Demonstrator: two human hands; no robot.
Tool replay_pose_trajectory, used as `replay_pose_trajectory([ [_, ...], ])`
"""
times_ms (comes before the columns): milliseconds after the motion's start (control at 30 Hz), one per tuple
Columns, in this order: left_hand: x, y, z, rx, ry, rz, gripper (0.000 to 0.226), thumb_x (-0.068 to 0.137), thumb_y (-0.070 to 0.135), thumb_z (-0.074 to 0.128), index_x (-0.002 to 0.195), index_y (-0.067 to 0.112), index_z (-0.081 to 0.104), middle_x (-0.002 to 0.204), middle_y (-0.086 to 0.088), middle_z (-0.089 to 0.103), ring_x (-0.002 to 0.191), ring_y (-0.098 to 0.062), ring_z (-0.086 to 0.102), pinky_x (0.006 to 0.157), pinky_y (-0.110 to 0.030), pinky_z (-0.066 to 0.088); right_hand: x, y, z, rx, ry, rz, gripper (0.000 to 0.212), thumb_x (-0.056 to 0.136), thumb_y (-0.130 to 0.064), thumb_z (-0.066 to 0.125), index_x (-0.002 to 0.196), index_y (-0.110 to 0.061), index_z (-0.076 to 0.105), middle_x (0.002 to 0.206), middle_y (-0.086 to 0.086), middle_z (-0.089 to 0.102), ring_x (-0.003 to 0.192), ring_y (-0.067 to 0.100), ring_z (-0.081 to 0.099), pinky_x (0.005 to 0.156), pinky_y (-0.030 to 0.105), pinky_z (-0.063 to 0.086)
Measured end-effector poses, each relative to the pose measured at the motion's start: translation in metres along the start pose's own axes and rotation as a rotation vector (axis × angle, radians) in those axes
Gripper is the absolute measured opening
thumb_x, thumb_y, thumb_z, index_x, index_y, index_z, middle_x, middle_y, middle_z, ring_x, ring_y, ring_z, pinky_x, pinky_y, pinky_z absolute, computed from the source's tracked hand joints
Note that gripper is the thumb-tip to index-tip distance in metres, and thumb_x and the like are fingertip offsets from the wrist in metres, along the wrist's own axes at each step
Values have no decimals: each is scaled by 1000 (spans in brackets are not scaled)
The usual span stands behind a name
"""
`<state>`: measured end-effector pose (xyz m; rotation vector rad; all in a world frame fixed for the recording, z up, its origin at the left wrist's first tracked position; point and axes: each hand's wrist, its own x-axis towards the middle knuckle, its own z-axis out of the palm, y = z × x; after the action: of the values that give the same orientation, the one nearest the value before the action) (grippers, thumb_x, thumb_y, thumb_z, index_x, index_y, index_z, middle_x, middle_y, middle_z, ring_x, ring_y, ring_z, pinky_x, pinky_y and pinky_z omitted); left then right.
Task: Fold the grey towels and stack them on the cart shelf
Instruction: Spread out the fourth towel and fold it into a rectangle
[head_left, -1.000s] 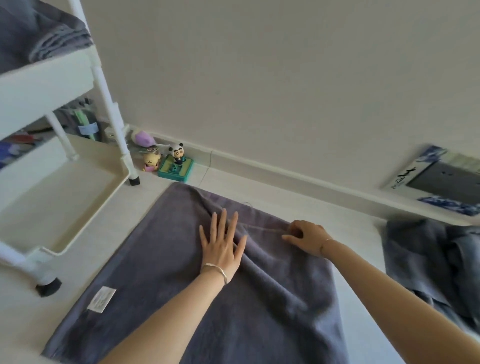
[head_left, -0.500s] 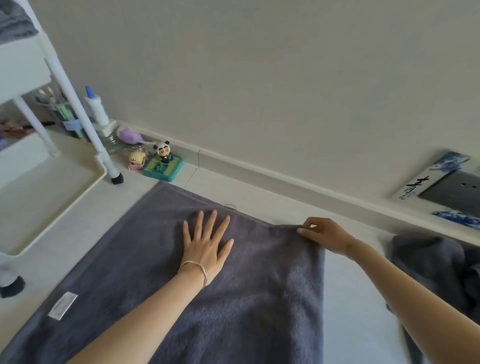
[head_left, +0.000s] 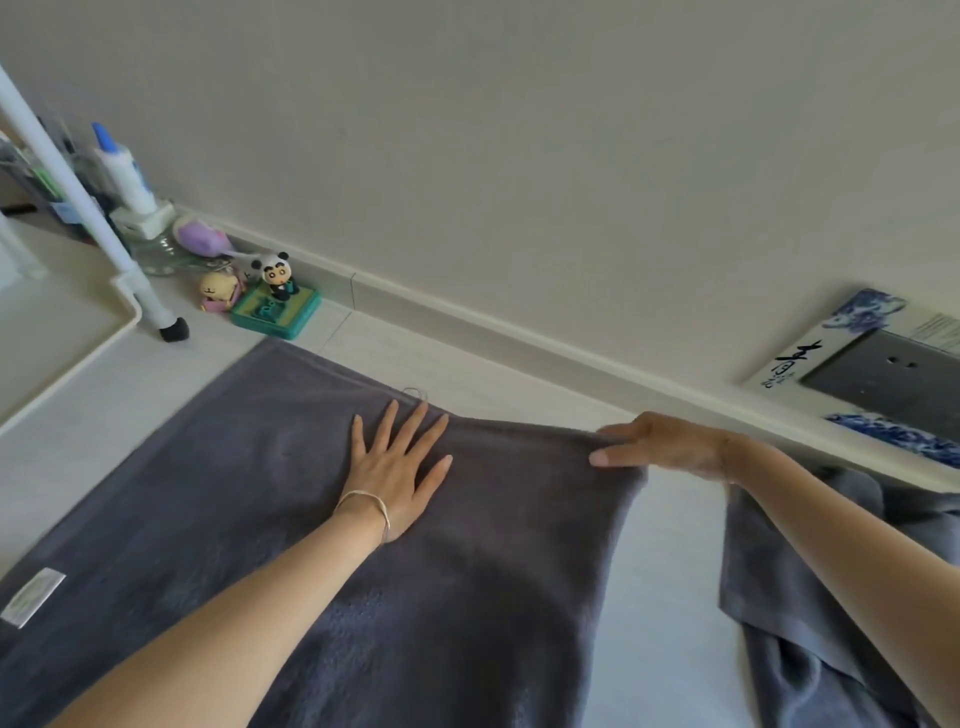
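Seen from above: a grey towel (head_left: 467, 597) spread flat on the pale floor (head_left: 670, 597), far edge running close to the skirting board (head_left: 519, 332), near part cut off at the bottom of the view. Pressing down on it with the left hand (head_left: 395, 467): palm flat near the middle of the far edge, fingers straight and fanned toward the wall, thumb out to the right, forearm stretched in from bottom left, thin bracelet (head_left: 363, 506) at the wrist. Gripping the towel's far right corner with the right hand (head_left: 670, 444): thumb laid along the top pointing left, fingers curled over the edge, arm reaching in from the right. White label (head_left: 31, 597) at the towel's left edge. To the right, across a strip of bare floor, a second grey towel (head_left: 810, 623) in a crumpled heap, partly under the right forearm. At far left, the cart shelf (head_left: 57, 332) on a white post (head_left: 67, 176) with a black wheel (head_left: 174, 330); beside that, by the wall, a panda figure (head_left: 275, 270) on a green base.
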<state>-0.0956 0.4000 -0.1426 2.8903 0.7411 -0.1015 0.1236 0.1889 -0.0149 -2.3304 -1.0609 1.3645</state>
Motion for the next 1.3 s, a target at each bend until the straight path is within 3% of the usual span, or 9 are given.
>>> replay_pose_trajectory([
  [100,0,1,-2,6,-17,-8,96,58,64,-45,146,40,-13,157,12,-11,145,-23,-13,112,-58,-9,0,9,7,376,21,-94,38,79,-52,57,89,-20,76,96,-3,74,92,7,65,97,26,43],
  [267,1,-2,0,-15,2,0,93,65,67,-38,147,40,-5,158,11,-5,146,-24,-9,112,-59,-8,13,45,10,-134,246,71,55,88,-57,49,48,-19,52,49,-12,44,54,8,41,61,25,35],
  [367,0,0,-2,2,-5,12,94,64,69,-37,147,40,-5,158,12,-7,146,-24,-10,111,-59,-9,13,70,13,-213,338,183,61,83,-62,53,51,-13,38,52,-2,33,56,16,33,57,32,29],
  [467,7,-2,-10,-8,-41,27,92,69,71,-29,149,37,2,158,12,-4,146,-21,-8,111,-57,-10,20,62,32,-344,383,174,61,87,-63,45,68,-7,58,65,6,56,68,22,51,68,32,39],
  [600,32,-14,-29,-45,17,95,45,101,38,21,141,24,36,147,2,36,138,-19,23,114,-44,8,29,44,53,-306,533,68,41,92,-54,45,77,-20,62,77,-2,61,80,23,55,73,29,35],
  [900,69,-27,-55,-65,98,160,10,94,15,49,102,15,55,101,-3,56,98,-23,49,81,-29,29,42,51,65,-145,813,-6,20,93,-37,54,84,-20,61,62,-3,57,72,25,52,68,29,34],
  [1067,52,-12,-35,-90,206,12,23,92,17,51,114,11,55,118,-11,57,111,-30,49,95,-38,35,45,49,87,-172,993,28,20,93,-30,53,100,-15,64,102,4,62,101,27,53,92,32,30],
  [1200,-20,21,-12,-143,175,237,50,92,41,34,130,15,53,135,-11,53,126,-34,47,107,-53,30,16,34,132,-45,1119,-53,36,90,-38,44,109,-15,65,121,6,59,113,26,52,101,36,36],
  [1300,-83,42,4,-179,73,413,52,97,51,20,136,26,44,141,-1,48,131,-27,40,113,-47,20,-14,25,175,202,1160,-3,27,93,-22,56,118,-13,61,134,4,49,125,21,45,105,28,31],
])
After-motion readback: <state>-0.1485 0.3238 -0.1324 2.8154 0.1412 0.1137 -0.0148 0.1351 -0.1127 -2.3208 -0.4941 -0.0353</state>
